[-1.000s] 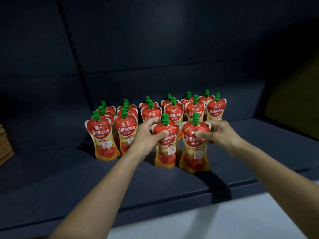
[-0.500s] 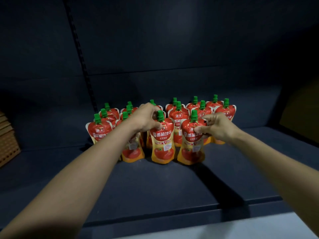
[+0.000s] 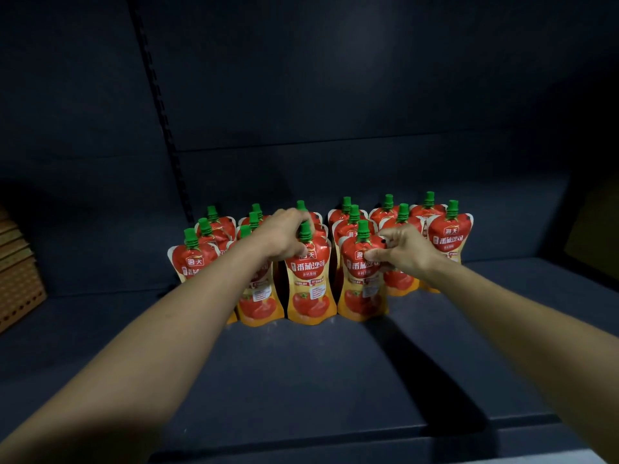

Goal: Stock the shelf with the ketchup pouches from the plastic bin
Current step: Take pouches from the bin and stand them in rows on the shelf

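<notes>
Several red-and-orange ketchup pouches with green caps stand in rows on the dark shelf (image 3: 301, 373). My left hand (image 3: 284, 234) grips the top of a front pouch (image 3: 310, 289) just below its cap. My right hand (image 3: 403, 251) pinches the upper right side of the neighbouring front pouch (image 3: 361, 289). Both pouches stand upright on the shelf, side by side, in front of the other rows. The plastic bin is out of view.
A perforated brown panel (image 3: 16, 279) stands at the far left of the shelf. A slotted upright rail (image 3: 157, 105) runs down the back wall. Dark shelf surface stretches in front of the pouches to the front lip (image 3: 368, 443). A dim brownish object (image 3: 593, 229) sits at the far right.
Both hands have pushed their two pouches further back on the shelf, up against the standing rows. My left hand has slid up from the pouch's body to just below its cap.
</notes>
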